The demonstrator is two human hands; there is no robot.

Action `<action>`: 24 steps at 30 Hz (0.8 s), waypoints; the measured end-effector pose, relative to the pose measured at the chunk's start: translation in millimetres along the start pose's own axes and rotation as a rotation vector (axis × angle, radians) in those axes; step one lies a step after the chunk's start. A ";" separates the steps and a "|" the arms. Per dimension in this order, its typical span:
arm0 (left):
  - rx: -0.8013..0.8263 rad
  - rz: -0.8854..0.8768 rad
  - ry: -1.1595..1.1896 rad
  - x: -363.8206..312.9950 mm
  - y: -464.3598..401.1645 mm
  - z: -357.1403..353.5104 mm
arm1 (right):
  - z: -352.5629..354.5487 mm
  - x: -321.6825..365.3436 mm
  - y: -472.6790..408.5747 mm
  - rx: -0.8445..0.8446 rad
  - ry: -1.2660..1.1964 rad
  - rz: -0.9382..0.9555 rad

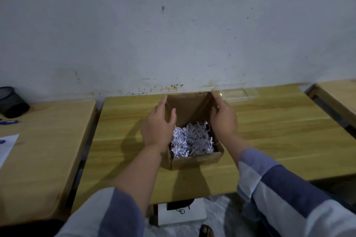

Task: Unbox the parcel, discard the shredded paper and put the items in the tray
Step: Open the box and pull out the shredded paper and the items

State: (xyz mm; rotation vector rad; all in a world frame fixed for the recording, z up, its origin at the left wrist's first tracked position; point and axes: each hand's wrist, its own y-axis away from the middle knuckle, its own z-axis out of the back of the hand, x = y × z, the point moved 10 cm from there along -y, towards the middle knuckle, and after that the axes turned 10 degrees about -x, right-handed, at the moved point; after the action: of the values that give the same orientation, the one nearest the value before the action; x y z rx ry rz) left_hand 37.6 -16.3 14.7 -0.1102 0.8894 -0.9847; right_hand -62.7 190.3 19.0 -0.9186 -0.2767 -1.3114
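Box: the open cardboard parcel sits mid-table, shredded paper filling it.
Hands: left hand and right hand flank the lid flap, fingers loose; grip unclear.
Progress: opened; paper and items apparently not yet removed.
Tray: clear tray, rear right.
Setting: wooden table, scuffed white wall.

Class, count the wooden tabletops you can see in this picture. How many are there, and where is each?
3: the middle table under the cardboard box, one at left with the black mesh cup, one at far right, partly cut off.
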 end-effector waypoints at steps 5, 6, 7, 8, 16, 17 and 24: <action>0.060 0.027 -0.118 -4.2 -40.7 -18.7 | -23.8 -1.2 -43.2 0.066 0.009 0.008; 0.087 0.040 -0.125 -1.6 -45.1 -25.0 | -30.1 -1.8 -50.3 0.087 0.006 0.012; 0.119 0.060 -0.120 2.2 -48.4 -31.5 | -37.2 -3.1 -57.3 0.112 0.005 0.015; 0.150 0.086 -0.113 7.5 -51.3 -38.0 | -44.3 -6.8 -64.2 0.140 0.005 0.008; 0.149 0.174 -0.082 35.5 -69.6 -54.3 | -73.6 -31.9 -86.8 0.266 -0.131 -0.062; 0.146 0.175 -0.083 37.2 -69.9 -54.6 | -73.6 -31.3 -86.2 0.269 -0.141 -0.067; 0.103 0.018 -0.059 7.0 -65.5 -36.6 | -53.4 -25.1 -71.5 0.250 -0.096 -0.034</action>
State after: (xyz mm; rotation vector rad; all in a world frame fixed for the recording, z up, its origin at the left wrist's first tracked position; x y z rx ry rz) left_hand -30.4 -48.6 16.5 -0.0432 0.7832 -1.0041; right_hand -151.3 171.8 -1.1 -0.7673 -0.5207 -1.2328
